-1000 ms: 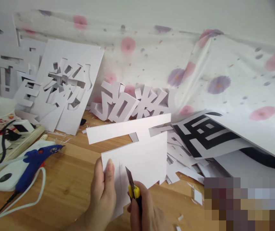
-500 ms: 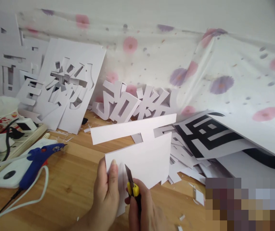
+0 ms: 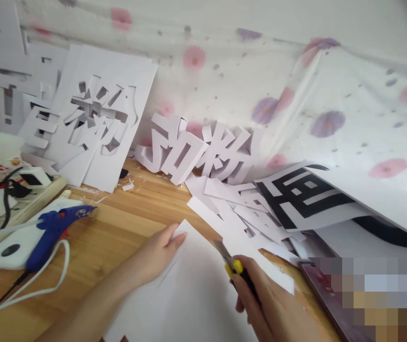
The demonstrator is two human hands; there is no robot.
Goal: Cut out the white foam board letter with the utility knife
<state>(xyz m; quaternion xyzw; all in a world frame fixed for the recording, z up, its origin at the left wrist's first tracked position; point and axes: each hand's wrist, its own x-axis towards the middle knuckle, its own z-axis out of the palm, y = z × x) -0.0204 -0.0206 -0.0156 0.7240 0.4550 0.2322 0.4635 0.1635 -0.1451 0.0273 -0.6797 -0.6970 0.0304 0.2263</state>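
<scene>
A white board (image 3: 192,289) lies tilted low in the middle of the head view, with a thin cut line near its left edge. My left hand (image 3: 162,251) grips its far left corner, the thumb on top and the fingers along the edge. My right hand (image 3: 260,299) is closed on a utility knife (image 3: 238,267) with a yellow and black handle. Its blade is out and points up and left, over the gap beside the board. Past the blade runs a long white strip (image 3: 256,256); whether it joins the board is hidden by my right hand.
A blue glue gun (image 3: 48,240) rests on a white device at left, beside a power strip (image 3: 52,190) with cables. Cut-out characters (image 3: 185,152) and stencil boards (image 3: 118,71) stand along the back. Scraps and a black-printed sheet (image 3: 296,221) lie right.
The white board has been turned and lowered toward me, its long strip swinging from the far side to the right. My left hand moved to its corner; the knife moved right, away from the cut.
</scene>
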